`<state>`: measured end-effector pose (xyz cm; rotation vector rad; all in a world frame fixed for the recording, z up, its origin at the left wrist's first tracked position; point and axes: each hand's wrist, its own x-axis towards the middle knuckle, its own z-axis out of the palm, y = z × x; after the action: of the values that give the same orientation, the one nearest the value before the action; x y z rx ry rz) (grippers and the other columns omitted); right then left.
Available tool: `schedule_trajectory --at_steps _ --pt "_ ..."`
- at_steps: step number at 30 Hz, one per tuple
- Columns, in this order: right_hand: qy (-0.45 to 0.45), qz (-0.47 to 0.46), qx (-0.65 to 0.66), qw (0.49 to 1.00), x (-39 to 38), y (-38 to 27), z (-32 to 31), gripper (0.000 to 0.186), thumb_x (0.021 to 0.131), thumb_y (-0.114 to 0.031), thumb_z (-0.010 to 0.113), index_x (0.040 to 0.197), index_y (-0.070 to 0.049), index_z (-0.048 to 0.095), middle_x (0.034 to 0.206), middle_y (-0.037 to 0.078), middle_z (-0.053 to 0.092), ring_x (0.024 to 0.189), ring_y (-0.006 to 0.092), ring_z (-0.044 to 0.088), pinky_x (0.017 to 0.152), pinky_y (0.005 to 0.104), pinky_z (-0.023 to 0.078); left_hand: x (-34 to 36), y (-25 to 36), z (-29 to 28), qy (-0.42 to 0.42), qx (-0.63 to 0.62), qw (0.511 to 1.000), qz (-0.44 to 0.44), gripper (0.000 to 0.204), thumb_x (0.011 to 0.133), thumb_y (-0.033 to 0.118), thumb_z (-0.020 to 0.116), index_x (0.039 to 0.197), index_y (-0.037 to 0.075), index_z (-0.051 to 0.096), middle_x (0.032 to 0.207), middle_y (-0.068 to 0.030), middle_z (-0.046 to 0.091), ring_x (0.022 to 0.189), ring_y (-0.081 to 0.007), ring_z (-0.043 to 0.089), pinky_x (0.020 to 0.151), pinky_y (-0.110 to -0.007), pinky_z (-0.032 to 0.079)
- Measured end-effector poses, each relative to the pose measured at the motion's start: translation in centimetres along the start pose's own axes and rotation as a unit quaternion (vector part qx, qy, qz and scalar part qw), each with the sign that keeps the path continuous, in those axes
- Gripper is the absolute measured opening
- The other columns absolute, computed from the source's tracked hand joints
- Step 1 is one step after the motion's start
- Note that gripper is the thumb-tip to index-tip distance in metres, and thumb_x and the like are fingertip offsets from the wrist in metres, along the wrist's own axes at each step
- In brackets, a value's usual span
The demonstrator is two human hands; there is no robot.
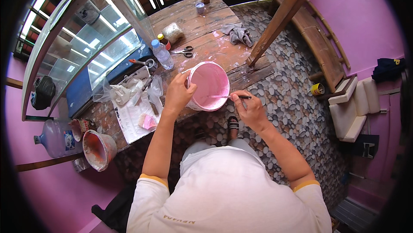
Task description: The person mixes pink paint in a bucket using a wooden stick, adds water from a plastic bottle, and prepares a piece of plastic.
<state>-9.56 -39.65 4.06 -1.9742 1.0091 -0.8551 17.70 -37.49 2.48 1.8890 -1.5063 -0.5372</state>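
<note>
A white bucket (221,78), smeared with pink paint inside, stands at the near edge of the wooden table. My left hand (178,93) is closed on the left side of its rim, with the thumb by the lip. In my right hand (251,111) is a slim paintbrush (245,97) with a dark handle. The brush lies almost level across the bucket's right rim, its pinkish tip pointing inward over the bucket. Whether the tip touches the paint I cannot tell. A wide brush with pink bristles (148,121) rests on a white paint-stained sheet (129,123) left of the bucket.
Beyond the bucket are a water bottle (162,55), scissors (185,52), a small dark bottle (163,40) and a grey rag (238,33). A glass display case (81,56) stands left, a wooden post (282,20) right. Another bucket (99,150) sits lower left.
</note>
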Motion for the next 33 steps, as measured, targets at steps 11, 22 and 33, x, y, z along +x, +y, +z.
schedule_trajectory --at_steps 11,22,33 --pt "0.009 -0.060 -0.043 0.997 -0.3 -0.8 0.5 0.011 0.098 -0.010 0.065 0.105 -0.001 0.067 0.099 0.014 0.072 0.089 0.0363 0.070 0.076 0.0404 0.058 -0.1 -1.1 -1.0 0.019 -0.011 0.999 0.044 0.036 0.091 0.014 0.067 0.125 0.002 0.067 0.101 -0.0152 0.062 0.083 -0.0334 0.064 0.079 -0.043 0.053" --pt "0.033 -0.112 -0.061 0.991 0.5 -0.2 1.0 0.011 0.099 -0.010 0.065 0.105 -0.001 0.066 0.100 0.016 0.071 0.088 0.0369 0.070 0.076 0.0411 0.058 -0.3 -0.8 -1.1 0.021 -0.017 0.999 0.031 0.031 0.095 0.015 0.068 0.123 0.002 0.069 0.102 -0.0135 0.063 0.076 -0.0279 0.063 0.075 -0.039 0.052" --pt "0.048 -0.136 -0.091 0.985 1.9 -0.4 0.7 0.011 0.099 -0.010 0.065 0.105 -0.001 0.063 0.095 0.014 0.070 0.086 0.0354 0.070 0.074 0.0412 0.057 0.0 -0.6 -0.8 0.021 -0.018 0.999 0.023 0.029 0.095 0.017 0.068 0.121 0.004 0.071 0.105 -0.0132 0.064 0.077 -0.0284 0.065 0.075 -0.039 0.053"
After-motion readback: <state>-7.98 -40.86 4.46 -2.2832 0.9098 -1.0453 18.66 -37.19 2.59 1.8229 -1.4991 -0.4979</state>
